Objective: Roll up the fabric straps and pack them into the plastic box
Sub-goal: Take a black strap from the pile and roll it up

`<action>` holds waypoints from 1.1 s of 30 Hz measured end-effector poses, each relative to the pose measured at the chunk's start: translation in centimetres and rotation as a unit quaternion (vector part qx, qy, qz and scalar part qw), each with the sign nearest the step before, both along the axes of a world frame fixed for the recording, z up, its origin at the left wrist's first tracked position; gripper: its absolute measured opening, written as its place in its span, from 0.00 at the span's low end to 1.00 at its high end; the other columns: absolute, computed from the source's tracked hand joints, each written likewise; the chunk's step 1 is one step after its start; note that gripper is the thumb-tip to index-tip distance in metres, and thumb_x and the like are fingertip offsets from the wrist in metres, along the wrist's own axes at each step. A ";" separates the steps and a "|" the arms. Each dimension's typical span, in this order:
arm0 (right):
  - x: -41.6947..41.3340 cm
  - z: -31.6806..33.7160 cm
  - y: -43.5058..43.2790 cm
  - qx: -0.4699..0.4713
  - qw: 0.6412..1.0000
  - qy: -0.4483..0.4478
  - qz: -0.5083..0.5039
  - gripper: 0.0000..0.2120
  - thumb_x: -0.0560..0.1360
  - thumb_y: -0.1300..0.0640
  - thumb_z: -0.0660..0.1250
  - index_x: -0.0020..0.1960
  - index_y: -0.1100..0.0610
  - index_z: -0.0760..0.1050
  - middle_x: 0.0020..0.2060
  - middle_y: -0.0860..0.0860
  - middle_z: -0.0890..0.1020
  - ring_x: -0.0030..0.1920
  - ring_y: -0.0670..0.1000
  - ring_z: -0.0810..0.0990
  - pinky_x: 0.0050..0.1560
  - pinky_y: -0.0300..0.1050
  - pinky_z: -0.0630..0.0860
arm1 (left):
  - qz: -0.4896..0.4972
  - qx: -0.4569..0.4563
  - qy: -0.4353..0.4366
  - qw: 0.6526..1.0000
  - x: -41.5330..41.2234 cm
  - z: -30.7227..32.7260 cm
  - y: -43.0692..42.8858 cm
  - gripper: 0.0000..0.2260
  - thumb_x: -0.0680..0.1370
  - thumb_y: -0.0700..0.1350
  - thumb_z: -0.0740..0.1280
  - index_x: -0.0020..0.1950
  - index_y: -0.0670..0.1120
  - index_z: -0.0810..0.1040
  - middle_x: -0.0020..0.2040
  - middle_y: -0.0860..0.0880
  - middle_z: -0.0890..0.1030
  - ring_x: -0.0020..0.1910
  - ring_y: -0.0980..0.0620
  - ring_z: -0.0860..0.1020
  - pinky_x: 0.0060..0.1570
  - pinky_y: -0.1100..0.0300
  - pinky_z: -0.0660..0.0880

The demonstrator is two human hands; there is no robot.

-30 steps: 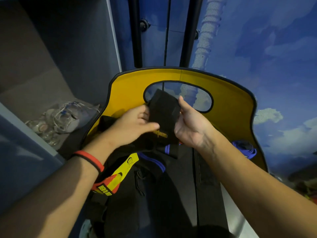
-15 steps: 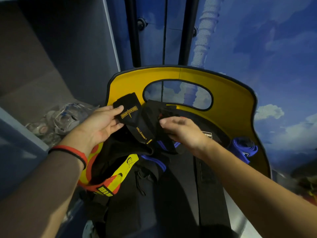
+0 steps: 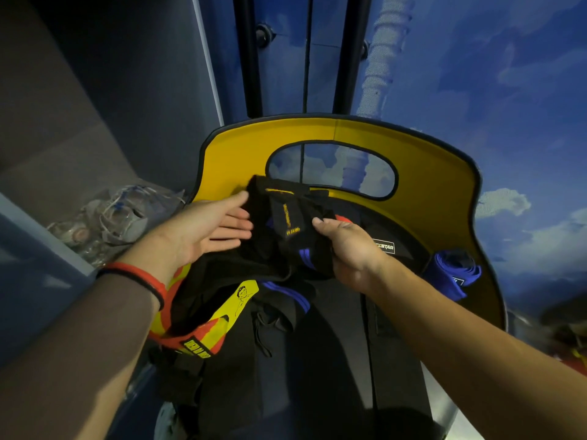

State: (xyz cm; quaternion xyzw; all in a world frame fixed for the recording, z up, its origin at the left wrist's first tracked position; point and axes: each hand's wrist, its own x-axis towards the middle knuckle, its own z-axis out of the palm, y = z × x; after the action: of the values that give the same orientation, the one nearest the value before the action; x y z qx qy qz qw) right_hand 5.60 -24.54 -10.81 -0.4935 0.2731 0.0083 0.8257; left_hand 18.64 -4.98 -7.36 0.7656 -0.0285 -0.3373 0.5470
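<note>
Far left: a heap of crumpled clear plastic wrapping (image 3: 108, 214) lies on a grey ledge, outside the yellow container (image 3: 428, 173) and just beside its left wall.

Left wrist: a red band and a black band (image 3: 139, 279) are worn side by side.

Left hand (image 3: 203, 230): palm turned inward, fingers straight and slightly spread. It grips nothing. The fingertips touch the left edge of the black strap (image 3: 287, 217).

Below that hand: a yellow and orange printed piece (image 3: 222, 315) lies among dark fabric heaped in the container's left half.

Centre: the black strap, with yellow lettering and blue stripes at its lower end, is held up above the dark fabric, in front of the oval handle cut-out in the container's far wall. It is bunched and folded; how far it is rolled cannot be judged from this angle.

Right hand (image 3: 349, 249): fingers curled round the strap's right side, thumb on top, gripping it firmly.

Right of that hand: a black label with white lettering (image 3: 383, 247) lies on the dark contents, near the far wall.

Further right: a blue rolled strap (image 3: 451, 274) sits inside the container against its right wall, well apart from the black strap.

Container: yellow inner walls, black-trimmed rim, open top.

Background: a blue wall painted with clouds (image 3: 508, 90) stands behind and to the right
</note>
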 end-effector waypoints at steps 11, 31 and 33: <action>-0.5 1.1 -0.9 -0.309 0.949 -0.025 0.054 0.15 0.85 0.52 0.60 0.53 0.59 0.81 0.41 0.54 0.86 0.40 0.48 0.85 0.43 0.39 0.80 | 0.028 -0.080 -0.004 0.996 0.3 -0.3 -0.5 0.04 0.82 0.40 0.65 0.54 0.46 0.78 0.55 0.43 0.85 0.49 0.46 0.85 0.47 0.53 0.82; 0.2 -2.5 -1.8 -0.392 0.919 0.038 0.001 0.05 0.76 0.55 0.74 0.51 0.54 0.81 0.51 0.52 0.83 0.52 0.51 0.83 0.52 0.42 0.81 | -0.010 0.292 -0.351 0.890 1.6 -2.3 1.9 0.24 0.73 0.43 0.75 0.68 0.51 0.75 0.64 0.46 0.73 0.61 0.42 0.77 0.62 0.44 0.76; 0.2 -1.2 -2.3 -0.258 0.964 -0.029 -0.058 0.02 0.79 0.58 0.70 0.49 0.56 0.79 0.48 0.53 0.86 0.52 0.53 0.85 0.57 0.48 0.82 | -0.016 0.231 -0.382 0.895 1.4 -2.3 1.2 0.15 0.75 0.42 0.73 0.61 0.52 0.80 0.60 0.48 0.73 0.59 0.45 0.78 0.62 0.48 0.75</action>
State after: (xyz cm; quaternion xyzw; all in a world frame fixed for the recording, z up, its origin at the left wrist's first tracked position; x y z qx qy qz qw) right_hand 5.78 -26.83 -11.98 -0.6729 0.2699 -0.1243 0.6774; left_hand 20.05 -3.76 -9.65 0.9396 -0.1685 -0.0250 0.2967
